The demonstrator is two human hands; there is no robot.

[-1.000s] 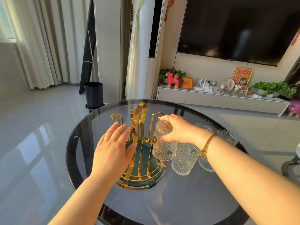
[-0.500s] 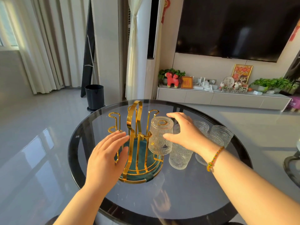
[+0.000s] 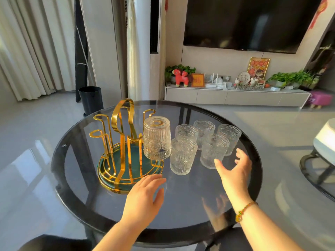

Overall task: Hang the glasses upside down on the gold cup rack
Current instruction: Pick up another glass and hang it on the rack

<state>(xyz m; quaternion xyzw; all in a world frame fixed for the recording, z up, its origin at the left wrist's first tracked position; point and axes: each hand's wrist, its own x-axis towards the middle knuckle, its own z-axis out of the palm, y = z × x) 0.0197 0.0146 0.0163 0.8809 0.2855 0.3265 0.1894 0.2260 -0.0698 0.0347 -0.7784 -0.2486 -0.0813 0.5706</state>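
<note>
The gold cup rack (image 3: pixel 123 124) with a green round base stands on the left half of the round glass table (image 3: pixel 181 205). One ribbed clear glass (image 3: pixel 157 137) hangs upside down on a right-hand prong of the rack. Several more glasses stand upright to its right; the nearest ones are a front glass (image 3: pixel 183 156) and another glass (image 3: pixel 213 151). My left hand (image 3: pixel 145 196) hovers open just in front of the rack base. My right hand (image 3: pixel 233 171) is open, fingers spread, close to the right front glass without touching it.
A black bin (image 3: pixel 90 100) stands on the floor behind the table. A low TV cabinet (image 3: pixel 235 96) with ornaments and plants runs along the back wall. A round stool or side table (image 3: pixel 319 160) sits at the right edge.
My right hand let go of the hung glass and drew back toward the upright glasses. My left hand left the rack and moved nearer to me.
</note>
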